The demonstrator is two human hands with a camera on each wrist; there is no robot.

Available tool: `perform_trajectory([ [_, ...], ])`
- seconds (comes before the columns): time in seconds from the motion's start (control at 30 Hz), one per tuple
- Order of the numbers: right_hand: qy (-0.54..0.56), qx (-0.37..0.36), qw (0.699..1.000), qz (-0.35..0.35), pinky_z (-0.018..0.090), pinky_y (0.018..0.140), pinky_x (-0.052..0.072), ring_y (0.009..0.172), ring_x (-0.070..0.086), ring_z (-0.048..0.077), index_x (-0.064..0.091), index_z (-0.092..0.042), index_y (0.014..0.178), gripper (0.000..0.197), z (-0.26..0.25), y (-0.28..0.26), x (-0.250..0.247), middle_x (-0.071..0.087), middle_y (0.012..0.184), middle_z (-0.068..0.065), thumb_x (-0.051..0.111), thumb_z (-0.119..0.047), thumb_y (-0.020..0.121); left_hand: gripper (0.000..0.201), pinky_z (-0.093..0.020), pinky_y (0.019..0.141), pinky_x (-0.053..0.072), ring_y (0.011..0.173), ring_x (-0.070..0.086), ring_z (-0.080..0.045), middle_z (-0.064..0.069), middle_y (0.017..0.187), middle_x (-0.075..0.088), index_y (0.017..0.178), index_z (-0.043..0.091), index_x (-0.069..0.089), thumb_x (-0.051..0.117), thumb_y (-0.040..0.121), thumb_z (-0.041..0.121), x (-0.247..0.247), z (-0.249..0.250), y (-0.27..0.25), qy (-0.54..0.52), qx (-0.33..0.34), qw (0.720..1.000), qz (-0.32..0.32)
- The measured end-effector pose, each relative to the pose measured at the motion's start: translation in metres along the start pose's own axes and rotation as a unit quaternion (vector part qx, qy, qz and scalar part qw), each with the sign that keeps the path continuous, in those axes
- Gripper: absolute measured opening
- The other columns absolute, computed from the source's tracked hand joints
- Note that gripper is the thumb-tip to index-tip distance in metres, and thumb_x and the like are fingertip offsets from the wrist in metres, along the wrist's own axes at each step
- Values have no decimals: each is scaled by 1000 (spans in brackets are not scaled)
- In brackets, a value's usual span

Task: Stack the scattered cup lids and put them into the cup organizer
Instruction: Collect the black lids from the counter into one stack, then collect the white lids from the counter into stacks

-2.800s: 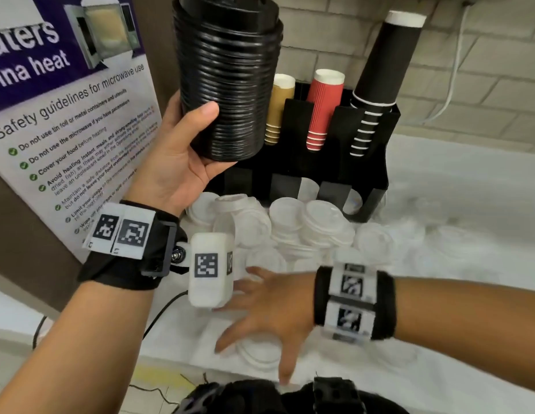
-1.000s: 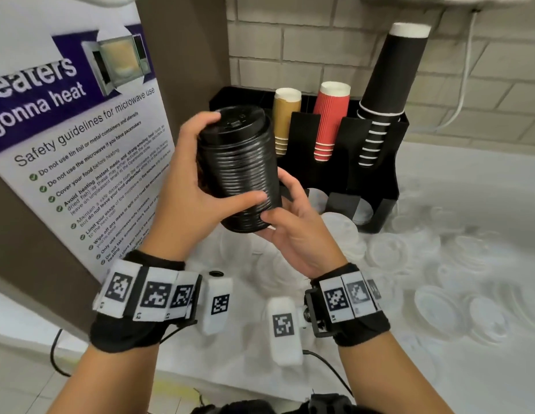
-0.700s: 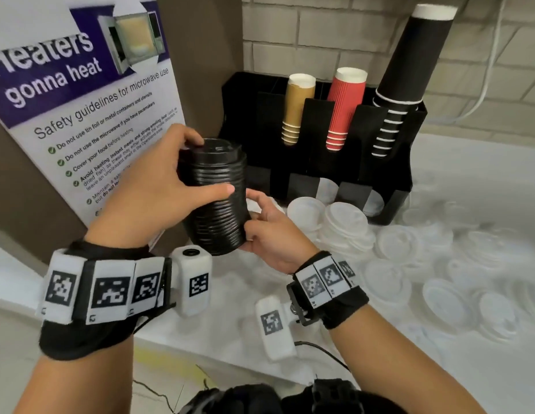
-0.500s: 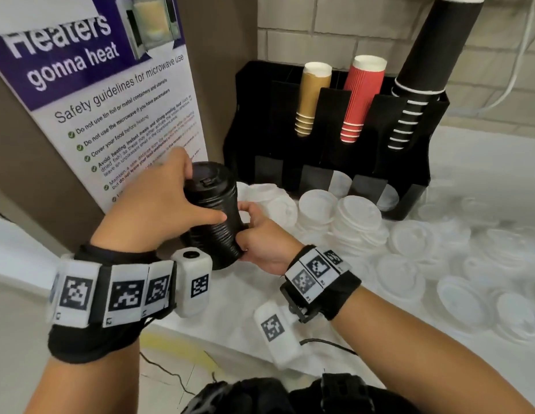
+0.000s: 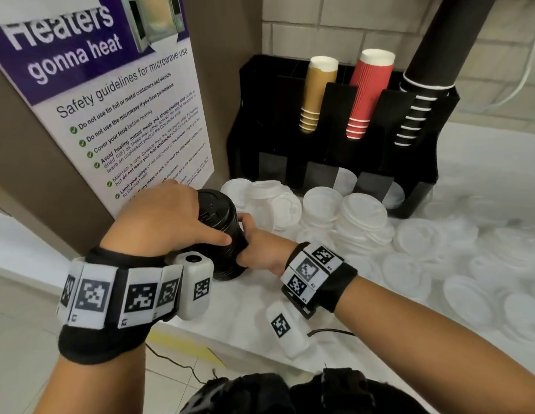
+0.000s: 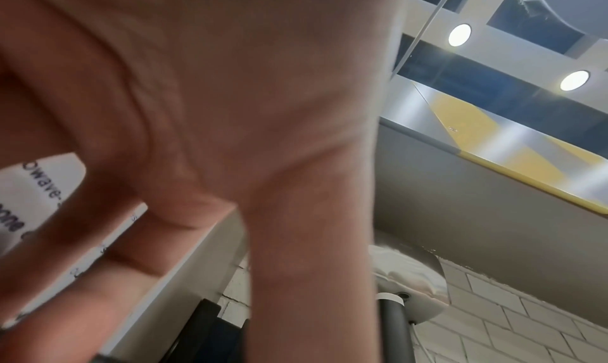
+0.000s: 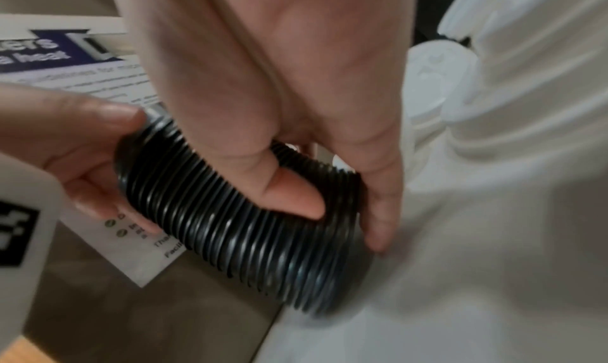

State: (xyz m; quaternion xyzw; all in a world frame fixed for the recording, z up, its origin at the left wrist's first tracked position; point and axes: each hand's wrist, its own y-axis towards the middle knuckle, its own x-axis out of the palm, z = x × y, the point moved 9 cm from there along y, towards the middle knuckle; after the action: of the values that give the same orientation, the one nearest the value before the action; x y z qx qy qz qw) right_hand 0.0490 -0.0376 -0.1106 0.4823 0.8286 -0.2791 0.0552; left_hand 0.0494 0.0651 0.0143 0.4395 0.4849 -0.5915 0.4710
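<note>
Both hands wrapped round one tall stack of black lids (image 5: 220, 231) at the near left edge of the white counter (image 5: 364, 300), just in front of the microwave safety poster (image 5: 117, 115). Left hand (image 5: 167, 222) curled over the upper part of the stack, thumb pressed along its side; right hand (image 5: 257, 249) gripping lower down, thumb (image 7: 289, 194) laid across the ribbed rims and fingers behind. Stack tilted, its lower end at or just above the counter; contact not clear from the blurred wrist view. Left wrist view filled mostly by palm and ceiling lights, with only a sliver of black at the bottom. Farther back, against the brick wall, the black cup organizer (image 5: 335, 156), holding upright sleeves of tan cups (image 5: 318, 91), red cups (image 5: 369, 91) and black cups (image 5: 430, 73). White lids (image 5: 361, 219) heaped in short stacks in front of the organizer and scattered singly across the counter to the right.
</note>
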Motion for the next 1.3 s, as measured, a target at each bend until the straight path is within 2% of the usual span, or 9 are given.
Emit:
perform_trajectory([
  [0.1, -90, 8, 996, -12, 33, 86, 49, 103, 58, 28, 9, -16, 147, 79, 0, -4, -3, 58, 112, 18, 57, -1, 87, 55, -34, 68, 51, 67, 60, -19, -2, 70, 61, 67, 12, 61, 73, 64, 66, 1, -1, 2, -6, -3, 1000, -10],
  [0.23, -131, 17, 991, -21, 33, 90, 48, 109, 58, 30, 4, -15, 151, 83, 2, -9, -8, 59, 119, 19, 58, -6, 88, 52, -36, 70, 52, 68, 65, -20, -5, 68, 68, 74, 10, 66, 68, 72, 62, 2, -4, 4, -40, -9, 999, -12],
  [0.37, -122, 36, 992, -2, 34, 94, 49, 114, 55, 28, 8, -16, 153, 76, 10, -10, -23, 55, 126, 16, 53, -12, 92, 50, -33, 76, 39, 92, 56, -18, 3, 99, 59, 103, 25, 60, 72, 70, 59, -6, -1, 7, -69, 26, 997, 32],
  [0.6, -27, 66, 997, -17, 42, 94, 53, 112, 60, 35, 25, -22, 147, 58, 20, -8, -21, 57, 126, 22, 44, -4, 95, 80, -37, 99, 43, 116, 52, -16, 5, 125, 55, 136, 38, 51, 86, 64, 33, 19, 20, 9, -83, 102, 989, -62],
  [0.77, -25, 68, 997, -39, 35, 88, 55, 98, 63, 25, 29, -21, 145, 54, 16, 0, -13, 60, 123, 16, 46, -8, 95, 52, -33, 82, 46, 98, 57, -20, 1, 106, 58, 121, 30, 61, 76, 72, 22, 16, 16, 15, -64, 101, 992, -43],
  [0.9, -20, 69, 996, -43, 34, 87, 55, 95, 62, 21, 31, -22, 145, 54, 15, 5, -9, 61, 114, 10, 49, -11, 95, 54, -29, 68, 45, 90, 58, -16, 3, 104, 58, 117, 30, 60, 78, 67, 18, 15, 9, 16, -88, 96, 990, -45],
  [1.03, -18, 69, 996, -48, 32, 85, 55, 93, 63, 20, 31, -23, 144, 53, 14, 6, -7, 61, 106, 7, 49, -12, 95, 67, -33, 83, 44, 101, 54, -20, 3, 106, 51, 123, 37, 55, 81, 64, 20, 17, 3, 16, -88, 88, 991, -51],
  [1.2, -10, 73, 996, -51, 35, 87, 55, 96, 64, 22, 32, -23, 143, 52, 14, 6, -4, 64, 114, 12, 49, -12, 95, 71, -27, 68, 36, 95, 52, -18, 5, 102, 47, 130, 40, 53, 79, 66, 20, 18, 2, 20, -83, 86, 992, -48],
  [1.3, -7, 73, 996, -54, 33, 86, 55, 98, 64, 24, 29, -22, 145, 54, 13, 3, -4, 64, 118, 14, 50, -14, 95, 69, -28, 72, 37, 97, 52, -17, 6, 102, 47, 129, 41, 53, 80, 68, 24, 19, 4, 20, -73, 96, 991, -55],
])
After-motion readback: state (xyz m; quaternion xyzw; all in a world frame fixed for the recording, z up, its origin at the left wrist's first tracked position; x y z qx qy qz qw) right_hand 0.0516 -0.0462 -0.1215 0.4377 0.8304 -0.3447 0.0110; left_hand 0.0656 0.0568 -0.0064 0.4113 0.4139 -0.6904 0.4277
